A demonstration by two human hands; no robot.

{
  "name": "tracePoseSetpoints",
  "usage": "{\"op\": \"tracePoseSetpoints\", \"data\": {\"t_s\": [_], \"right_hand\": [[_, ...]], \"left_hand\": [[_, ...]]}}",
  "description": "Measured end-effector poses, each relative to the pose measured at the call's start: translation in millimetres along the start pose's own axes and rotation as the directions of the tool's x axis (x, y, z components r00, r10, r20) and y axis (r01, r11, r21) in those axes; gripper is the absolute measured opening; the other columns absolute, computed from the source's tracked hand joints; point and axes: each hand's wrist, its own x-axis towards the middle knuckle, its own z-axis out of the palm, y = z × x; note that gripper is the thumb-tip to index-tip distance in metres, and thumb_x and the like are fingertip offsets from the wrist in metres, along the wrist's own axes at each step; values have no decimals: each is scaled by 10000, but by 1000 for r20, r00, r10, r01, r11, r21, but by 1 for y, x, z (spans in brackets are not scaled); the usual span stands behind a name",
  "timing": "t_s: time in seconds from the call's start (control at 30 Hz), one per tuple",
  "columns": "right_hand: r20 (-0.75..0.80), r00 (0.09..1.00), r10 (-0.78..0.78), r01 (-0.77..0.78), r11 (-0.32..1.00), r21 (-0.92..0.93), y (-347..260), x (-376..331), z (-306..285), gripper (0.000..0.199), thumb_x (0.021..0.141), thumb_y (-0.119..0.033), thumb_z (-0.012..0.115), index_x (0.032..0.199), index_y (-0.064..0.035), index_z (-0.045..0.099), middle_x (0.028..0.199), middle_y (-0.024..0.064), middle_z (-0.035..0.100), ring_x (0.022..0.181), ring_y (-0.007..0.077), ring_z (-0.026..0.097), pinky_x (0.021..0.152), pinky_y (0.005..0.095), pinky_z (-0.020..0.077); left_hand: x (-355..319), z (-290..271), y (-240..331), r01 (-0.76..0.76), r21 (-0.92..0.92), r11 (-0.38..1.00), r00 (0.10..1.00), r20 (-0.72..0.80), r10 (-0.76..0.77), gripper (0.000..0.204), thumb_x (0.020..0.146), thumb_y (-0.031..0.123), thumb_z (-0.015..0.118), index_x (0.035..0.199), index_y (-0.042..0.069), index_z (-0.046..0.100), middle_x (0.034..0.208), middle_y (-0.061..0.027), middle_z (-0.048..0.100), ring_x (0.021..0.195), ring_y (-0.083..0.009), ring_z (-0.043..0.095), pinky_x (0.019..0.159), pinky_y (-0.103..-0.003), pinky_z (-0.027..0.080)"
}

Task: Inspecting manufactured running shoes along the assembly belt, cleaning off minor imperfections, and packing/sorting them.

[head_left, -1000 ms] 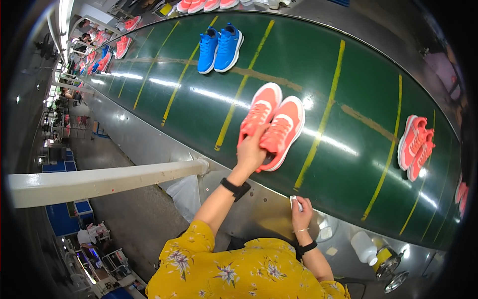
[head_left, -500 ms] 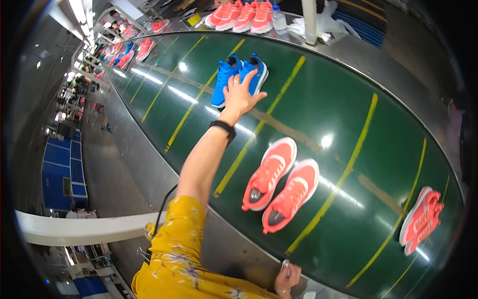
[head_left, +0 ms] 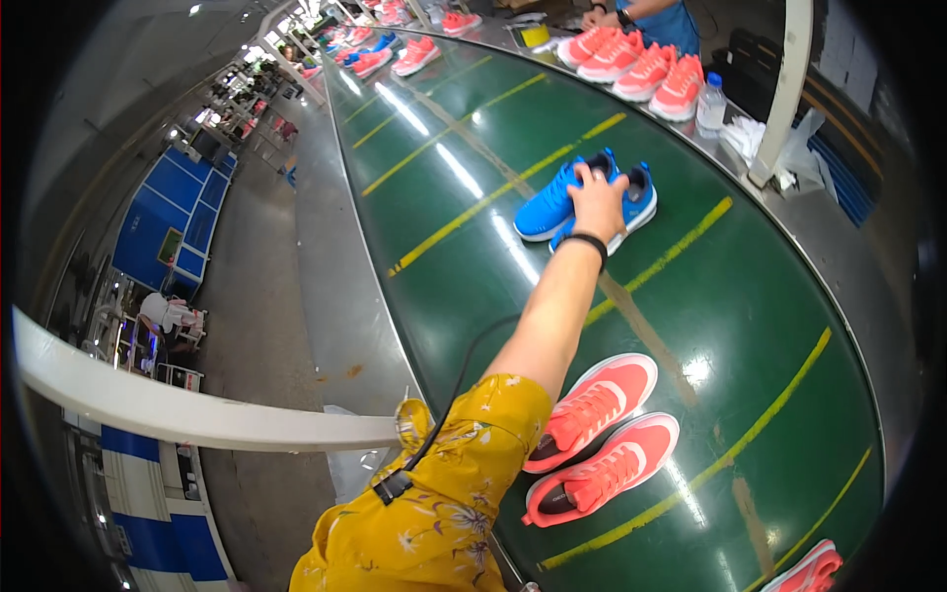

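A pair of blue sneakers with white soles, the left one (head_left: 543, 212) and the right one (head_left: 641, 200), stands on the green conveyor belt (head_left: 444, 202). My left hand (head_left: 598, 207), with a black band at its wrist, reaches over them. Its fingers are bent down at the shoe openings and grip the pair; the fingertips are partly hidden. Nearer to me, beside my forearm, lies a pair of coral sneakers (head_left: 623, 456) with white soles, partly covered by my yellow sleeve (head_left: 483, 434). My right hand is out of the picture.
Several coral sneakers (head_left: 646, 71) line the far ledge, with a clear bottle (head_left: 710, 104) and a white post (head_left: 786, 99) beside them. Behind stands a co-worker in blue (head_left: 666, 25). Another coral sneaker (head_left: 811, 570) is at the lower right. A curved white bar (head_left: 197, 419) crosses the left.
My left hand has come down from over the blue sneakers and its spread fingers have bent onto them. The view has swung left, so my right hand has left it.
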Motion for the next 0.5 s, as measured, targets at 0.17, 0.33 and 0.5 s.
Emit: {"op": "tracePoseSetpoints", "data": {"t_s": [0.17,0.33,0.5], "right_hand": [[-26,923,-383,368,902,-227,-23,30,-9,120,868,-12,694,978,34,675,849,157,640,624,279,600,527,375,489],[-99,990,-102,106,994,31,-5,-6,-17,96,876,-3,630,923,62,685,842,190,632,711,320,607,632,396,528],[1,994,108,-105,963,248,38,-41,-7,101,892,-52,636,964,16,659,885,155,606,804,314,591,718,381,480]], "left_hand": [[-48,-22,-15,61,-177,982,987,-136,-86,703,605,166,870,1221,225,536,1327,-224,485,1337,-544,285,939,-645,413],[-105,-97,5,11,-227,974,976,-211,-60,597,673,103,792,1198,215,529,1313,-232,480,1338,-539,316,949,-641,384],[-161,-187,30,-148,-278,949,934,-356,41,679,589,93,830,1187,237,544,1323,-225,463,1325,-542,289,967,-600,385]]}}
